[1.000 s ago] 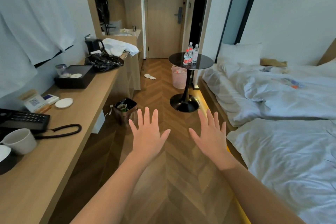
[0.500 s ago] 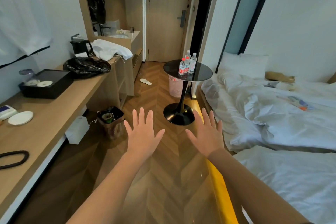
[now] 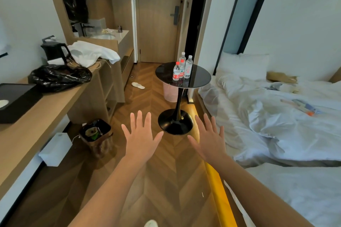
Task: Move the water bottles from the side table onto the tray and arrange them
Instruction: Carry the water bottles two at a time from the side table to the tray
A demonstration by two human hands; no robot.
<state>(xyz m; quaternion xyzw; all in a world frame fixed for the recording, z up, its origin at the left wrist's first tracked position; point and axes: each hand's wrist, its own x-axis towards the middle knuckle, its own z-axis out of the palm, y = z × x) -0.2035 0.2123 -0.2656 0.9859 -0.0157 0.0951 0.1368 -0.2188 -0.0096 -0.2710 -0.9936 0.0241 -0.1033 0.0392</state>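
Note:
Three clear water bottles [image 3: 181, 68] stand upright in a tight group on a round black side table [image 3: 198, 77] ahead, beside the bed. Two have red caps, one a white cap. A black tray [image 3: 17, 101] with a white dish in it sits on the wooden counter at the left. My left hand [image 3: 141, 138] and my right hand [image 3: 209, 139] are held out over the floor with fingers spread, holding nothing, well short of the table.
On the counter [image 3: 46, 116] lie a black plastic bag [image 3: 59, 77], a kettle [image 3: 54, 51] and a white towel [image 3: 92, 54]. A bin [image 3: 96, 134] stands on the floor at left, a pink basket [image 3: 169, 92] under the table. An unmade bed [image 3: 276, 116] fills the right.
The view has moved forward along the floor, so the side table and bottles are nearer. The phone and cup on the counter have dropped out of sight. Both hands stay spread and empty.

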